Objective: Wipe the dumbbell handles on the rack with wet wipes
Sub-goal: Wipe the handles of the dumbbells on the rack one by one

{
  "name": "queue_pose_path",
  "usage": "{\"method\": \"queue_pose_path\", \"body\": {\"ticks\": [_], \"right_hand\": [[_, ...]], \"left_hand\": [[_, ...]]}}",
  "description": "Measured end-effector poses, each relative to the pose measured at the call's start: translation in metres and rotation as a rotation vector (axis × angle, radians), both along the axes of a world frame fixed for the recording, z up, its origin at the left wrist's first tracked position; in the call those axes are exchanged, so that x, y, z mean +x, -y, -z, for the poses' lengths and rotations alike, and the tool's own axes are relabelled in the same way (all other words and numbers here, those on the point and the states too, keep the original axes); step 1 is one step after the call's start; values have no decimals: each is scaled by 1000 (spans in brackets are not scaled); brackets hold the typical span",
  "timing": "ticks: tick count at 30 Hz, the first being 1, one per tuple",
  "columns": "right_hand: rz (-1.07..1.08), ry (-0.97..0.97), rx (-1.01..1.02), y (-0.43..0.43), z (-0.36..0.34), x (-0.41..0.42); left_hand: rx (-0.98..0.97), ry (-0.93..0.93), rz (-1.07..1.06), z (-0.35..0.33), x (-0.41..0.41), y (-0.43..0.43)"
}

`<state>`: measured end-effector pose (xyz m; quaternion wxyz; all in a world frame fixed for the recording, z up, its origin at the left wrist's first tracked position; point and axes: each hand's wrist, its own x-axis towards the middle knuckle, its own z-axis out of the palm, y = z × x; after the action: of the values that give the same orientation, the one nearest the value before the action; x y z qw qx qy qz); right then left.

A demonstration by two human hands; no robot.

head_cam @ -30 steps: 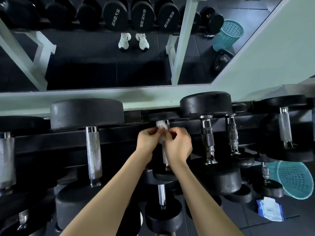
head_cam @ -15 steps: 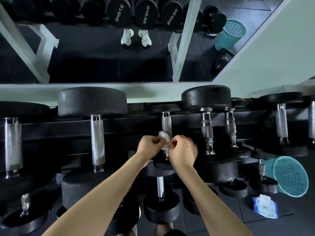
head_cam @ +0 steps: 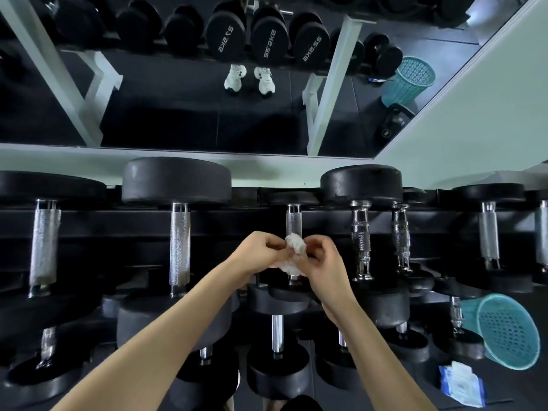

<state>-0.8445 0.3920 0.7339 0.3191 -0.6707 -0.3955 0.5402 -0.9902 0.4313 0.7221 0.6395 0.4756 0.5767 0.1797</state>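
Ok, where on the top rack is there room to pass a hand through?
Free gaps: between the far-left handle and the long knurled handle, and between that and the thin handle behind the wipe. Crowded further right: two chrome handles stand close together.

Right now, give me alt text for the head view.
The left hand and right hand pinch a crumpled wipe in front of a handle on the rack. A teal basket and a wipes pack sit at lower right.
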Motion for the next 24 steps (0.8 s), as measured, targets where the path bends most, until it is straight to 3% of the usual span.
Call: {"method": "queue_pose_path", "body": {"ticks": [3, 7, 10, 17, 19, 21, 24], "right_hand": [[13, 10, 56, -1, -1, 5], [236, 342, 169, -15, 7, 8], [174, 490, 143, -39, 21, 0], [183, 352, 157, -56, 31, -19], [139, 327, 79, -36, 33, -14], [11, 428, 44, -19, 30, -11], [-443, 735, -13, -6, 17, -15]], "left_hand": [[-86, 36, 11, -6, 2, -6], [-85, -21, -172, -5, 8, -6], [-74, -78, -255, -2, 10, -6], [-33, -100, -391, -10, 14, -14], [-11, -106, -401, -14, 11, -15], [8, -115, -400, -19, 7, -15], [38, -133, -370, -30, 0, -15]]}}
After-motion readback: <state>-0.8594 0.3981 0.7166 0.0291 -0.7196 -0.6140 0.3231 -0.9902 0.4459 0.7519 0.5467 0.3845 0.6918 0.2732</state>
